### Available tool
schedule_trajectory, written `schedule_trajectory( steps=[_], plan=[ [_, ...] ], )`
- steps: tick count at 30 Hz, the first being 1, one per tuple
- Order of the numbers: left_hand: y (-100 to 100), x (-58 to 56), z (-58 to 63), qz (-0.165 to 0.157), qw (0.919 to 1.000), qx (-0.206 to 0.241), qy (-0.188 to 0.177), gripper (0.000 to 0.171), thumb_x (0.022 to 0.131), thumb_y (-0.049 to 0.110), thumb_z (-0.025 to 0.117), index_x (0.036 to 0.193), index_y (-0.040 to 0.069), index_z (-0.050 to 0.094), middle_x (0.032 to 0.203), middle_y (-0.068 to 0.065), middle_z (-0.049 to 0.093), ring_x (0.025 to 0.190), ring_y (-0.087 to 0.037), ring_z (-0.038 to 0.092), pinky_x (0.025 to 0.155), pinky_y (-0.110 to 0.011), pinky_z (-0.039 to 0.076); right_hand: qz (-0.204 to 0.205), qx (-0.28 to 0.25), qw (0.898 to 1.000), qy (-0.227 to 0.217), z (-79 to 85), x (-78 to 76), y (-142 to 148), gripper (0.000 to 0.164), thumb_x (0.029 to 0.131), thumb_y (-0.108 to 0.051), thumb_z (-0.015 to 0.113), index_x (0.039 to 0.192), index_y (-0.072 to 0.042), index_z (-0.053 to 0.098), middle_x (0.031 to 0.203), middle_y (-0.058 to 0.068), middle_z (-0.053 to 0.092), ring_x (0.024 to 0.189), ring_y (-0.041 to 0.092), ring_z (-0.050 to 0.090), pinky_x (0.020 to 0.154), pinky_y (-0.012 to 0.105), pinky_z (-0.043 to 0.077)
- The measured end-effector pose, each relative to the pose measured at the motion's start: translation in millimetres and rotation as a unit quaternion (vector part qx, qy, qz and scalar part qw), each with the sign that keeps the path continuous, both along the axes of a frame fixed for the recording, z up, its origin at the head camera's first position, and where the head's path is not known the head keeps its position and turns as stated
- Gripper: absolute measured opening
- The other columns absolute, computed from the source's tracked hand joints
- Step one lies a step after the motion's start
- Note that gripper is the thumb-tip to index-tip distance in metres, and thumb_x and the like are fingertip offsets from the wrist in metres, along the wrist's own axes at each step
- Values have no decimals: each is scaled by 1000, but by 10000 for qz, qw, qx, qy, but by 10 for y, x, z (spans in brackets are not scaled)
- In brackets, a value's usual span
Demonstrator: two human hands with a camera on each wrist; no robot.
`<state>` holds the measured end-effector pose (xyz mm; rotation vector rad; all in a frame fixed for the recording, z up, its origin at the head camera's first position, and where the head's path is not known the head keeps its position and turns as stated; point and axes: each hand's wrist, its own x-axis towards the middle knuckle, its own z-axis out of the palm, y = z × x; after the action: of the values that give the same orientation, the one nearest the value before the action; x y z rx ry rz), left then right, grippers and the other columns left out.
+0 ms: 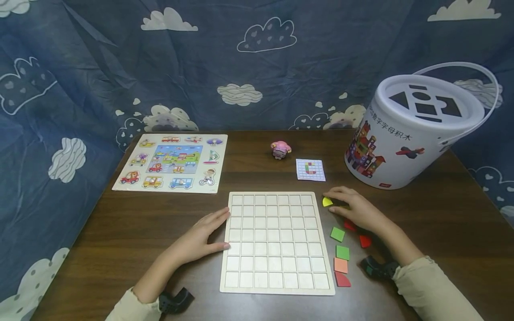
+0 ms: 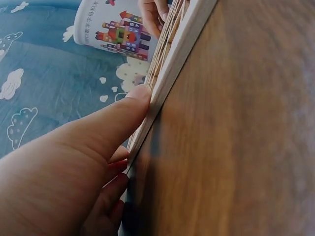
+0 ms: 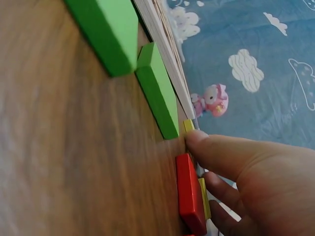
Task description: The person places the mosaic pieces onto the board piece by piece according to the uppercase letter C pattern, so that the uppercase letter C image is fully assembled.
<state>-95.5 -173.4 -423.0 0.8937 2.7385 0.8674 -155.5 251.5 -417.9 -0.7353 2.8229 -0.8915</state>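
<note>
A pale wooden grid board (image 1: 277, 243) lies flat on the table. My left hand (image 1: 202, 236) rests against its left edge, thumb and fingers spread along the side; the left wrist view shows the thumb (image 2: 140, 93) at the rim. Off the board's upper right corner, my right hand (image 1: 357, 209) pinches a yellow quarter-circle block (image 1: 327, 202) between thumb and fingertip. Another yellow block (image 3: 204, 196) shows beneath its fingers in the right wrist view. Two green square blocks (image 1: 337, 234), an orange square (image 1: 341, 265) and several red quarter-circle blocks (image 1: 365, 241) lie nearby.
A white bucket (image 1: 401, 133) with a shape-hole lid stands at the back right. Behind the board are a small pattern card (image 1: 310, 170) and a pink figurine (image 1: 280, 150). A vehicle picture puzzle (image 1: 172, 162) lies at the back left. A cloud-print cloth (image 1: 257, 67) hangs behind.
</note>
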Motion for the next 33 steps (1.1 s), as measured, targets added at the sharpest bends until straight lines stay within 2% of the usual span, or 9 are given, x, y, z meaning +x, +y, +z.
schedule_trajectory(
  steps=[5,10,14,17,24,29,33],
  plan=[
    [-1,-1,-7,-16,10000,-17,-3,79,80,49,60,141,10,30,146,-4,24,130,-28,23,102,-49,22,-92,-30,9999,111,7,-15,-11,23,83,-10,65,105,-4,63,107,9,56,102,28,50,87,48,40],
    [-4,-8,-25,-3,10000,-36,-7,79,80,51,59,141,11,30,146,-3,24,130,-28,23,102,-48,21,-201,45,9998,85,92,-21,-30,23,83,-16,66,102,-6,63,100,6,58,91,23,53,78,43,44],
    [-6,-9,-23,0,10000,-30,-7,79,80,51,59,141,11,30,146,-3,24,130,-28,23,102,-49,21,-312,-41,9995,55,209,-21,-90,26,83,-21,66,104,-7,63,101,5,60,93,23,54,79,44,45],
    [-5,-7,-15,7,10000,-30,-4,79,80,50,60,141,10,30,146,-4,24,130,-29,24,102,-49,21,-332,-155,9991,209,305,-8,-164,28,83,-25,65,105,-7,64,103,4,59,96,23,53,81,44,45],
    [2,-4,-3,34,10000,-74,-23,79,80,49,61,141,10,31,146,-4,25,130,-28,24,102,-48,21,72,-742,9933,882,518,41,-465,21,81,-14,67,101,-9,64,98,0,58,88,18,55,75,40,47],
    [-2,-9,-8,30,9999,-124,18,79,80,49,61,141,10,30,146,-4,25,130,-27,24,103,-48,21,447,-1052,9877,1066,622,68,-763,24,80,-13,68,103,-8,64,101,0,58,96,19,54,80,39,47],
    [-5,-12,-14,21,9999,-136,40,79,80,49,60,141,10,30,145,-4,25,130,-27,24,103,-47,20,605,-1169,9845,1163,640,82,-1015,25,81,-17,68,104,-9,64,103,-1,59,97,17,53,83,36,46]
  ],
)
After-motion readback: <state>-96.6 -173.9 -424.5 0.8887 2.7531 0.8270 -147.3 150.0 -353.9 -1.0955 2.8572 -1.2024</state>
